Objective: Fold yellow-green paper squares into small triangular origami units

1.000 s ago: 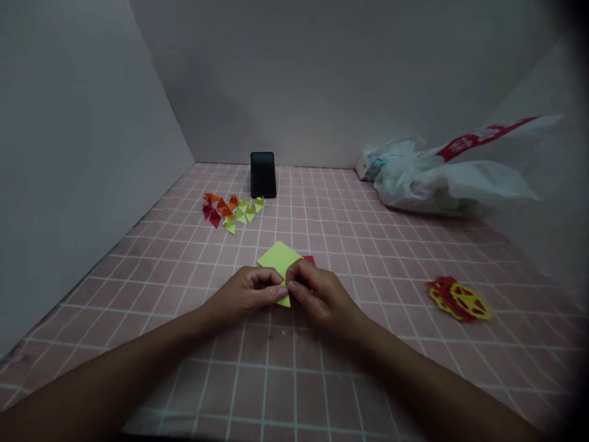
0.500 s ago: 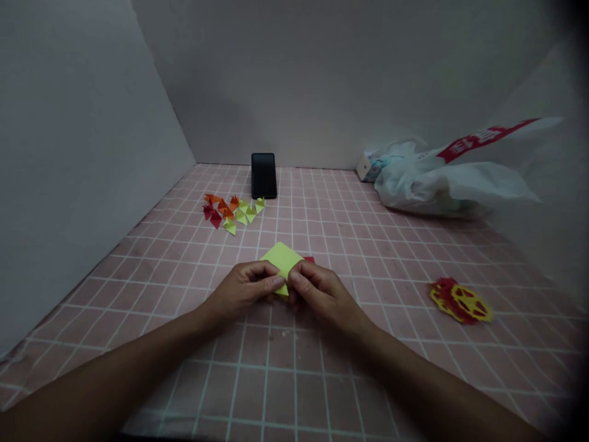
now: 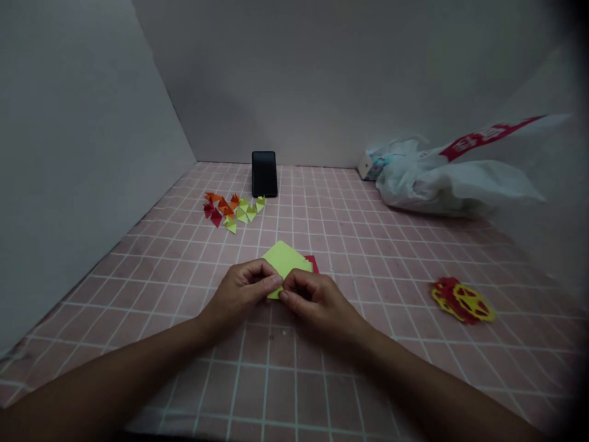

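Observation:
My left hand (image 3: pixel 243 291) and my right hand (image 3: pixel 317 301) meet at the middle of the pink tiled table (image 3: pixel 184 270). Both pinch the near edge of a yellow-green paper square (image 3: pixel 285 259), fingers closed on it. The paper lies on a small stack, and a red sheet (image 3: pixel 311 263) peeks out at its right side. The near corner of the paper is hidden by my fingers.
A pile of small folded paper triangles (image 3: pixel 231 211), orange, red and yellow-green, lies at the back left. A black phone (image 3: pixel 264 174) leans on the back wall. A white plastic bag (image 3: pixel 442 178) fills the back right. A red and yellow paper cutout (image 3: pixel 464 300) lies at the right.
My fingertips have shifted a little to the left along the paper's near edge, and more of the red sheet shows. Nothing else has moved.

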Action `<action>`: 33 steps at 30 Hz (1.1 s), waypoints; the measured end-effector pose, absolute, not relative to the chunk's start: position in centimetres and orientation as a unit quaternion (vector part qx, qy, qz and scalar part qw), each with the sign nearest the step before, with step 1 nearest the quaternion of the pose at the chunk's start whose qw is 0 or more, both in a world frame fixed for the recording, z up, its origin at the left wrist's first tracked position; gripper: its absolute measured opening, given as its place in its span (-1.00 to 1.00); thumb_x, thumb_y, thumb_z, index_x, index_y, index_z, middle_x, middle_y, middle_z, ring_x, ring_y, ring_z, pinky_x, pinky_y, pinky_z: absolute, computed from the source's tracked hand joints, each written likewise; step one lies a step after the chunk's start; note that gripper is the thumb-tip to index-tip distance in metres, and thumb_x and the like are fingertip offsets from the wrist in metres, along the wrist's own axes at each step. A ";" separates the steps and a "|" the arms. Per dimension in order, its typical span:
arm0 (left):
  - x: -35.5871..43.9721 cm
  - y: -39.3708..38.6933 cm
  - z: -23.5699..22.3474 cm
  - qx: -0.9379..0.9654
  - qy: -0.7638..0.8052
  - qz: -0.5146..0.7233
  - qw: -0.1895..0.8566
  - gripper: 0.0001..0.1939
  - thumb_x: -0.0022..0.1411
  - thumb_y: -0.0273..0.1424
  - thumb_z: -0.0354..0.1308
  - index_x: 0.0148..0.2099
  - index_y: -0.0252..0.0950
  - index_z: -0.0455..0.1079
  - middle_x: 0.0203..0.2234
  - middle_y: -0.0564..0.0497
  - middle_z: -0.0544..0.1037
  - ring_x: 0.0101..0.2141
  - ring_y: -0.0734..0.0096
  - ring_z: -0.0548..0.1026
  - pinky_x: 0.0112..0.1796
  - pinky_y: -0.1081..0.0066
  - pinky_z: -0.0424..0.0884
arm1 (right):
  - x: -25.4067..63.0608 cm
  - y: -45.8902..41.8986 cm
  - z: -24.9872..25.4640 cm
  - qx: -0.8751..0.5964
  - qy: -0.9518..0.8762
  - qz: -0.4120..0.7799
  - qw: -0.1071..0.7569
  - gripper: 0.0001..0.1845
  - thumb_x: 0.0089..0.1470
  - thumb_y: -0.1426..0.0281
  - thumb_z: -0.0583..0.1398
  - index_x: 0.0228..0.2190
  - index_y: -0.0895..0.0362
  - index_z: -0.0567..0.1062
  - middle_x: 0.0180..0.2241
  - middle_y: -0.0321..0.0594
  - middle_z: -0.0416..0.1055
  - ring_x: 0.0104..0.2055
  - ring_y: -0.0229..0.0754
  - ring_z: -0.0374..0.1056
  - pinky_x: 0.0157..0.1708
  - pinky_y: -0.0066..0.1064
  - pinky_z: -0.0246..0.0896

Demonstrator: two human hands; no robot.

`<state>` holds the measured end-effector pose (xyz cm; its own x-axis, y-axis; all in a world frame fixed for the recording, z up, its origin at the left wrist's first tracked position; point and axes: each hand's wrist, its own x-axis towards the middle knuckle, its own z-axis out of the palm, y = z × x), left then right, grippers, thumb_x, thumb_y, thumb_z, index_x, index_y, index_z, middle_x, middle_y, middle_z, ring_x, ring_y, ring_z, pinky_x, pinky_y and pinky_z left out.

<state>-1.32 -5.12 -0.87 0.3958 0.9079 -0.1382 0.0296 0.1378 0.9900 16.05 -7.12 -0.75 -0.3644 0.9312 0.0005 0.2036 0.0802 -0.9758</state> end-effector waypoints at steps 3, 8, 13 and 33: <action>-1.3 -5.2 -1.0 0.551 0.435 0.356 0.617 -0.76 0.21 -0.29 0.19 -0.44 -0.32 0.37 -0.58 0.13 0.36 -0.53 0.56 0.30 -0.45 0.53 0.23 | 16.0 -7.1 -0.6 -0.431 -0.634 0.534 0.356 -0.82 0.06 0.44 0.13 -0.56 0.13 0.30 -0.57 -0.37 0.18 -0.51 -0.33 0.07 -0.52 -0.47 -0.03; -1.3 -5.0 -1.0 0.582 0.433 0.350 0.592 -0.76 0.21 -0.25 0.18 -0.40 -0.32 0.39 -0.54 0.10 0.39 -0.50 0.53 0.33 -0.43 0.51 0.29 | 16.1 -7.0 -0.6 -0.445 -0.619 0.534 0.365 -0.81 0.06 0.42 0.16 -0.57 0.13 0.32 -0.58 -0.37 0.19 -0.52 -0.32 0.08 -0.53 -0.46 -0.03; -1.3 -4.8 -0.8 0.581 0.437 0.386 0.568 -0.81 0.19 -0.27 0.20 -0.36 -0.30 0.38 -0.56 0.13 0.37 -0.56 0.57 0.31 -0.51 0.55 0.28 | 16.3 -7.0 -1.0 -0.425 -0.553 0.611 0.375 -0.71 0.16 0.26 0.12 -0.53 0.15 0.34 -0.57 -0.32 0.29 -0.53 -0.31 0.20 -0.49 -0.43 0.09; -1.0 -4.8 -1.1 0.558 0.436 0.397 0.584 -0.83 0.12 -0.32 0.26 -0.26 -0.30 0.45 -0.41 0.05 0.49 -0.36 0.44 0.47 -0.33 0.45 0.48 | 16.0 -6.9 -1.0 -0.466 -0.552 0.565 0.398 -0.81 0.01 0.37 0.18 -0.58 0.15 0.35 -0.61 -0.35 0.27 -0.56 -0.34 0.13 -0.56 -0.47 -0.01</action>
<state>-1.04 -4.84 -1.11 0.3051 0.9500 -0.0656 0.0229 0.0615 0.9978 16.01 -6.90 -0.99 -0.2482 0.9648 -0.0872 0.0657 -0.0731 -0.9952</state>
